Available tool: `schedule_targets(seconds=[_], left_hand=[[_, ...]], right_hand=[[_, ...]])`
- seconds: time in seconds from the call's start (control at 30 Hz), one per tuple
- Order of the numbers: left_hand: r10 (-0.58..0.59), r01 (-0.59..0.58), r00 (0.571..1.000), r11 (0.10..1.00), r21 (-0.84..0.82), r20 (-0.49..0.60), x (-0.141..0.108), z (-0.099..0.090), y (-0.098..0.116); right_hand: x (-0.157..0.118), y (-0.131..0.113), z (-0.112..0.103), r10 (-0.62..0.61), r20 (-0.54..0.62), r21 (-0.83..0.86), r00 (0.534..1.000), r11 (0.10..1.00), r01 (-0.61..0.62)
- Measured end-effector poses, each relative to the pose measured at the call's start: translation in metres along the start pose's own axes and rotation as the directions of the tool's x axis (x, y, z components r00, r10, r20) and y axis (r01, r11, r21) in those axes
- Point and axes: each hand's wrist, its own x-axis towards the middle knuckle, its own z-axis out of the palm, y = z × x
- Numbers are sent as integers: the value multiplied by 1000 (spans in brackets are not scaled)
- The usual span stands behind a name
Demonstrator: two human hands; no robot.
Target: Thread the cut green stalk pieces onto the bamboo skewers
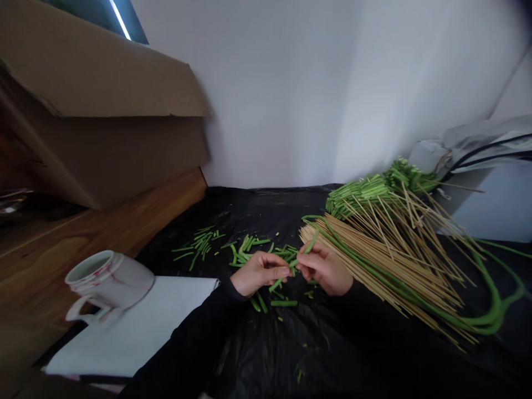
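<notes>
A green garlic scape (pixel 311 242) is pinched in both hands above the black plastic sheet. My left hand (pixel 260 272) grips it with thumb and forefinger, its lower end sticking out beneath the fingers. My right hand (pixel 327 269) has its fingers closed on the same scape a little further up, and the upper end rises past them. Short cut scape pieces (pixel 284 303) lie scattered under and behind the hands. Right beside my right hand is a heap of bamboo skewers (pixel 374 257), with long uncut scapes (pixel 492 310) draped across it.
Behind the skewers is a pile of green pieces threaded on sticks (pixel 361 194). At left, a white mug (pixel 124 280) stands by a white pad (pixel 137 332). A cardboard box (pixel 137 144) rests on the wooden surface. A pale box (pixel 490 205) stands at right.
</notes>
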Motion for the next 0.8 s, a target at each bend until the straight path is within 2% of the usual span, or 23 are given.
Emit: schedule_targets(seconds=[0.13,0.3,0.53,0.67,0.8], left_hand=[[12,-24,997,986,-164,-74,3,4,-8],[-35,-21,987,939,-344,-155,7,11,-12],[-36,-95,965,876,-473,-260,12,13,-10],[-47,-134,948,837,-531,-314,13,6,-8],[-72,-221,897,780,-585,-436,13,-11,-4]], right_hand=[[0,-2,1,32,-33,75,999,997,-29],[0,-5,3,19,-45,115,999,993,-13],[2,11,3,-44,-44,51,998,998,47],[1,13,2,-44,-41,34,998,998,45],[-1,9,3,-31,-29,17,999,999,31]])
